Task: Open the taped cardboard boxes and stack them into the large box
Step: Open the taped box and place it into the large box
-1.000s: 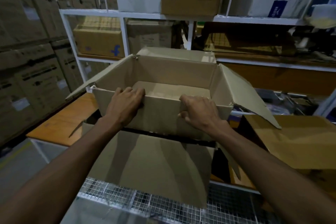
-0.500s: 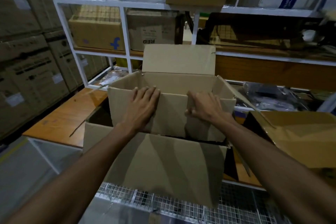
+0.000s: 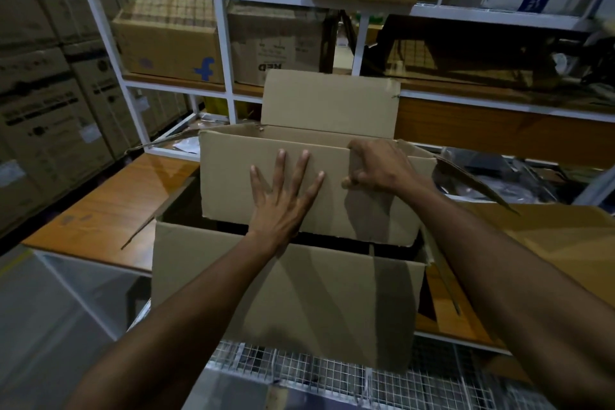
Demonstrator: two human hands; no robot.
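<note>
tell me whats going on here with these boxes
A person is lowering an opened box into the large box on the table. The left hand presses flat against its near wall, while the right hand grips the top edge with curled fingers. The box's bottom sits at the large box's opening, its back flap standing up.

The opened small box (image 3: 299, 176) is plain brown cardboard, with its far flap standing upright. It sits partly inside the large box (image 3: 283, 303), which is open too and stands at the tabletop edge.
</note>
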